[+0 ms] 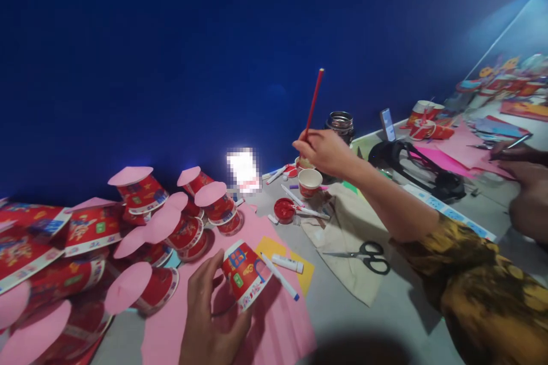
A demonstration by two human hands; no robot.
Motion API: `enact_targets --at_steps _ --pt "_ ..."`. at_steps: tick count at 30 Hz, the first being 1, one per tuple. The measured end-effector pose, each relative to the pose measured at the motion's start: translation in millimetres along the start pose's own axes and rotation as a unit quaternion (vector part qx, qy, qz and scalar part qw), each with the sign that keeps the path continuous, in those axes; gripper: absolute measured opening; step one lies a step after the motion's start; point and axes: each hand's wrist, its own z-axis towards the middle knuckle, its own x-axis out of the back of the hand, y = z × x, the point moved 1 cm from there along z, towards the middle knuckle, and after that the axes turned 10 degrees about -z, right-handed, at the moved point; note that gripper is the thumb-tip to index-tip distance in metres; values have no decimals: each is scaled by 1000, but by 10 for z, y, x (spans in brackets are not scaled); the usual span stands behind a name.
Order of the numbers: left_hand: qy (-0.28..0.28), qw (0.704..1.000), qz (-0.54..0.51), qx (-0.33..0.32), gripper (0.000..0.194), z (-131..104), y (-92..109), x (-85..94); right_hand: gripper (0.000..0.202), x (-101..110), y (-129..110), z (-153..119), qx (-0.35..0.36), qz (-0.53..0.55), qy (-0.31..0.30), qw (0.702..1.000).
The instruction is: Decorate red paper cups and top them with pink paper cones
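My left hand has its fingers and thumb around the side of a red paper cup, which is tilted with its wide white rim downward. Blue, green and yellow pictures decorate the cup. Farther off, my right hand is closed on a thin red stick that points up; its lower end is hidden. Just below that hand stands a paper cup with brownish contents. A white-lined paper cup is in front of it. Nearby lies a small tub of red paint.
Several red cups with pink paper discs crowd the left. Pink paper, a blue-capped marker, a glue tube and scissors lie in front. At right, another person's hand holds a pen-like tool.
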Motion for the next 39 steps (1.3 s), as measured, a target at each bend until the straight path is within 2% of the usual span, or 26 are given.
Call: enact_targets --at_steps 3,6,12,15,18,21,23,25,26,28,30,31,32,34,37,39 --pt "-13 1000 20 -13 70 5 -29 20 29 -168 -165 -18 37 26 -103 994" --pt "-47 998 33 -27 73 2 -70 31 29 -343 -245 -79 42 35 -178 982" --pt "-58 997 40 -33 73 -8 -68 37 33 -756 -183 17 52 36 -249 966" --pt "-63 997 29 -18 73 -12 -68 13 34 -921 -171 83 48 30 -264 963" --pt "-52 998 16 -13 74 -13 -110 -13 36 -911 -178 111 30 7 -246 969" --pt "-18 1000 7 -24 74 -13 -142 -16 41 -675 -169 -42 16 -24 -197 980" --pt "-17 1000 -4 3 78 -15 -129 -19 38 -488 -166 -321 16 -30 -155 987" --pt "-6 999 -22 32 80 -14 -92 -34 31 -391 -205 -729 76 52 -81 992" --pt "9 999 -30 35 79 -11 -71 -47 27 -400 -243 -964 116 109 -51 986" --pt "43 998 -34 27 78 0 -41 -81 35 -532 -363 -1440 207 186 13 960" --pt "64 998 -21 7 79 14 -35 -119 50 -767 -533 -1853 305 190 47 932" --pt "70 997 -11 -8 79 21 -39 -134 56 -889 -627 -2014 362 196 69 909" --pt "74 997 1 -26 78 26 -45 -145 59 -1009 -716 -2136 395 194 54 896" --pt "77 994 34 -66 79 33 -59 -159 61 -1197 -860 -2270 430 203 28 879" --pt "86 985 81 -123 77 41 -81 -169 60 -1331 -948 -2300 456 241 58 855" --pt "90 978 101 -156 77 48 -100 -180 57 -1366 -926 -2285 463 246 66 849"
